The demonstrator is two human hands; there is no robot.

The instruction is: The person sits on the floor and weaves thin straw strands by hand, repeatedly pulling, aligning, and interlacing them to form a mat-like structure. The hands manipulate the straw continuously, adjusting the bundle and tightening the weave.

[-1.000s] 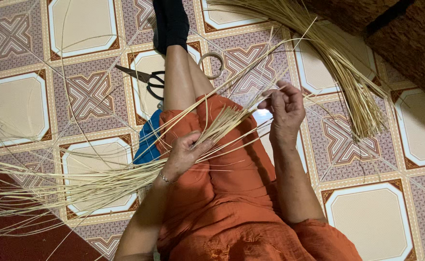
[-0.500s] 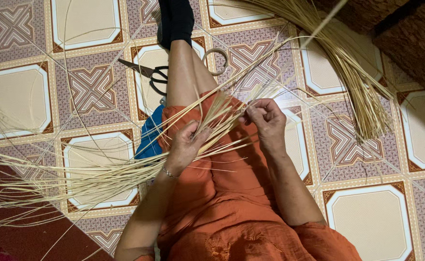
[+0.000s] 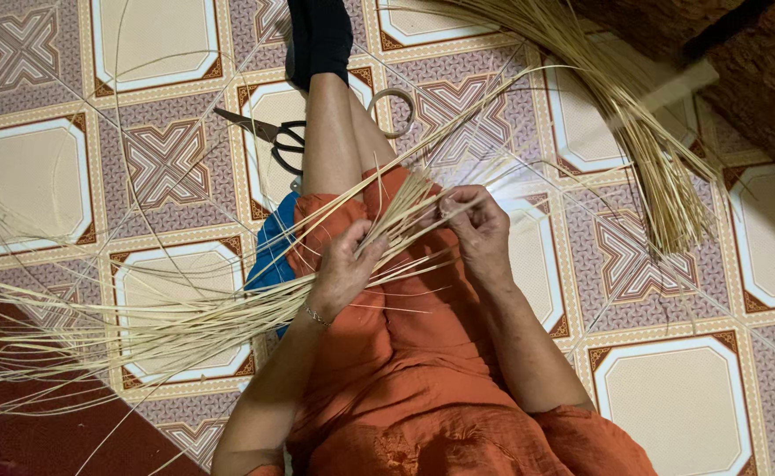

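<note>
The left hand [image 3: 345, 269] was curled around a bunch of pale straw strips [image 3: 193, 322], fingers closed over them where they crossed the lap. The right hand [image 3: 478, 231] sat just beside it, thumb and fingertips pinched on the strips' near ends, the other fingers loosely bent. From the two hands the strips fanned away to the left, spreading low across the floor [image 3: 670, 397] toward the frame's edge, with a few loose ends sticking up past the right hand.

Under the hands lay the orange dress [image 3: 414, 353], stretched over the person's thigh. One bare leg [image 3: 330, 132] ran straight out, ending in a black sock [image 3: 319, 40]. A blue cloth [image 3: 273, 251] showed beside the leg, beneath the strips. Black scissors [image 3: 268, 137] lay on the patterned tiles next to the calf, and a small ring [image 3: 394, 110] rested on the other side of it. Farther right, a thick sheaf [image 3: 634, 141] of the same straw curved down over the tiles, well apart from the hands.
</note>
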